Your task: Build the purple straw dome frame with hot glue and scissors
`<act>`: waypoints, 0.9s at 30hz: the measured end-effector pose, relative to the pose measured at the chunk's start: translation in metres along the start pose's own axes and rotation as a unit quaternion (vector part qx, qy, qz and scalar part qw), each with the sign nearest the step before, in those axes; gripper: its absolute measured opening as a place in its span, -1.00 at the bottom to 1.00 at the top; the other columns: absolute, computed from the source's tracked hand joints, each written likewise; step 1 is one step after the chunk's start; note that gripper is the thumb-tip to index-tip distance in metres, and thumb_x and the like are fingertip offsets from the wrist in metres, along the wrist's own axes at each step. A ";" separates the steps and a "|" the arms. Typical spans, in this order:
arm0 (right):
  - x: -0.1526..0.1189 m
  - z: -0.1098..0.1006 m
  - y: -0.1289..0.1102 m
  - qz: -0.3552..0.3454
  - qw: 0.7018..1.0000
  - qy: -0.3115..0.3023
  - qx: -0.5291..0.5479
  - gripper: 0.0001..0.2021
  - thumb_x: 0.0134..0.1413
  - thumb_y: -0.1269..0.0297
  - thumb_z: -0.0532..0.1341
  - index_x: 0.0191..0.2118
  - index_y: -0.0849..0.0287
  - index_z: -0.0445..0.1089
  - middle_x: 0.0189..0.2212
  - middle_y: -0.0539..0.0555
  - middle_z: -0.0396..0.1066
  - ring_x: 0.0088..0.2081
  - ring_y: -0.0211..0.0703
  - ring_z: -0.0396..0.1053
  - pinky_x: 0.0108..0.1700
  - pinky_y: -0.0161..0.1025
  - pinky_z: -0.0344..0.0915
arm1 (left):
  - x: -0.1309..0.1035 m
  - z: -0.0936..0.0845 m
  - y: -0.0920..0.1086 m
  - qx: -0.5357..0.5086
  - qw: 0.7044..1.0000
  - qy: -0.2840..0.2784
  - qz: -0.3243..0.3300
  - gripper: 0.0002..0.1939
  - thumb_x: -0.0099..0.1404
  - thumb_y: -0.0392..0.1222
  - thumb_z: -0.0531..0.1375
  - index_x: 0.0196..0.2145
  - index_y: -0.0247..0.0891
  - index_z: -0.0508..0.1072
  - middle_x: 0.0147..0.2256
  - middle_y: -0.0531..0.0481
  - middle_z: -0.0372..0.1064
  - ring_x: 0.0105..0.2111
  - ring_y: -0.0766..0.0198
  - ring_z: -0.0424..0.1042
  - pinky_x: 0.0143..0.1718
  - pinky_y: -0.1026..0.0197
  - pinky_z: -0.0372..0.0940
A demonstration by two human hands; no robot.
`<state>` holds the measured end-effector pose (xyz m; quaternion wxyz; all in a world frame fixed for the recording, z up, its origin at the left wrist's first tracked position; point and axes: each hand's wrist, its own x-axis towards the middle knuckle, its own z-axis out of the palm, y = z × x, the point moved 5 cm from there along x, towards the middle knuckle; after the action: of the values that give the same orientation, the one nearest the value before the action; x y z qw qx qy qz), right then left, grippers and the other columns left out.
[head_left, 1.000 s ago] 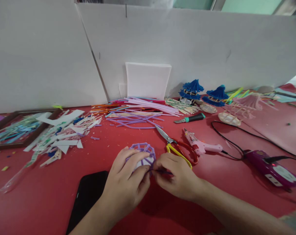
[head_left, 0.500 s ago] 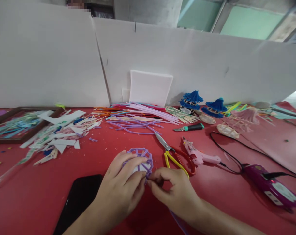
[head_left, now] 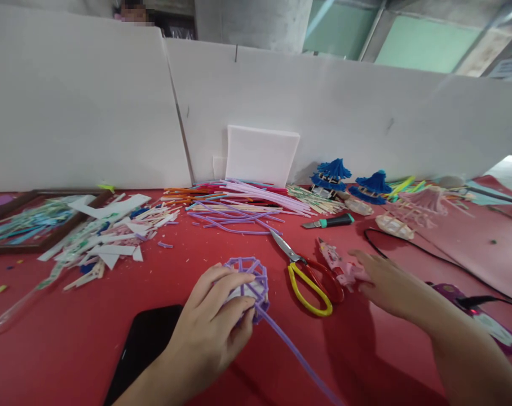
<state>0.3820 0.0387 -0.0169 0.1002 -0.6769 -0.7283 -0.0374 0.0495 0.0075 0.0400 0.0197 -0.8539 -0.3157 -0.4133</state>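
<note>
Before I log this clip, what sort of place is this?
Probably a handicraft workstation, judging by the pink hot glue gun, the scissors with red and yellow handles and the pile of colored pipe cleaners.

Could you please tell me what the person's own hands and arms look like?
The left hand and right hand are bare and ungloved. No sleeve, watch or bracelet shows along either arm as far as the picture's edge. No ring or marking can be made out, though some fingers are partly hidden.
</note>
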 end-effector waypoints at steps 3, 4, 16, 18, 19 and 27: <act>-0.001 0.013 -0.002 -0.008 0.999 -0.032 0.000 -0.57 -0.21 0.56 0.07 -0.15 0.17 0.44 -0.30 0.25 0.51 -0.20 0.10 0.49 -0.19 -0.10 0.35 | -0.002 -0.003 -0.005 -0.019 0.999 0.020 -0.031 -0.87 0.26 -0.38 0.15 -0.31 -0.22 0.48 -0.11 -0.07 0.42 -0.07 0.16 0.31 0.05 0.04 0.26; 0.002 0.012 -0.005 -0.014 0.999 -0.032 0.005 -0.60 -0.18 0.55 0.07 -0.18 0.12 0.44 -0.28 0.23 0.51 -0.19 0.06 0.49 -0.18 -0.13 0.34 | -0.003 -0.004 -0.006 -0.019 0.999 0.029 -0.039 -0.86 0.25 -0.39 0.16 -0.31 -0.21 0.48 -0.10 -0.08 0.41 -0.06 0.15 0.32 0.04 0.04 0.27; 0.018 -0.063 -0.096 -0.124 0.899 0.136 0.397 -0.88 0.06 0.33 0.12 -0.48 0.07 0.25 -0.61 -0.02 0.30 -0.60 -0.18 0.26 -0.56 -0.27 0.19 | -0.014 0.001 -0.021 -0.038 0.994 0.032 -0.096 -0.86 0.25 -0.39 0.13 -0.28 -0.21 0.44 -0.03 -0.09 0.28 -0.02 0.24 0.34 0.00 0.18 0.33; 0.017 -0.054 -0.109 -0.163 0.881 0.105 0.431 -0.87 0.08 0.23 0.16 -0.46 0.09 0.30 -0.57 0.02 0.35 -0.55 -0.14 0.32 -0.53 -0.24 0.24 | -0.013 0.001 -0.020 -0.034 0.995 0.030 -0.094 -0.86 0.25 -0.39 0.14 -0.27 -0.21 0.44 -0.03 -0.08 0.28 -0.02 0.26 0.34 0.00 0.21 0.32; 0.016 -0.049 -0.115 -0.184 0.875 0.093 0.438 -0.85 0.08 0.17 0.16 -0.44 0.10 0.32 -0.56 0.04 0.36 -0.54 -0.13 0.33 -0.53 -0.24 0.25 | -0.012 0.001 -0.020 -0.031 0.995 0.029 -0.095 -0.86 0.25 -0.39 0.14 -0.27 -0.21 0.44 -0.03 -0.08 0.28 -0.02 0.27 0.34 0.01 0.22 0.32; 0.007 -0.035 -0.127 -0.281 0.844 0.056 0.453 -0.74 0.17 0.03 0.09 -0.27 0.11 0.34 -0.45 0.08 0.39 -0.49 -0.15 0.33 -0.48 -0.23 0.27 | -0.009 -0.004 -0.021 -0.007 0.994 0.041 -0.103 -0.87 0.26 -0.37 0.14 -0.28 -0.22 0.46 -0.02 -0.07 0.28 -0.02 0.31 0.34 0.02 0.26 0.30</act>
<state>0.2590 0.0283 0.0287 0.4215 -0.3196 -0.8164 0.2316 0.0306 0.0186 0.0310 -0.0162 -0.7992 -0.3978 -0.4503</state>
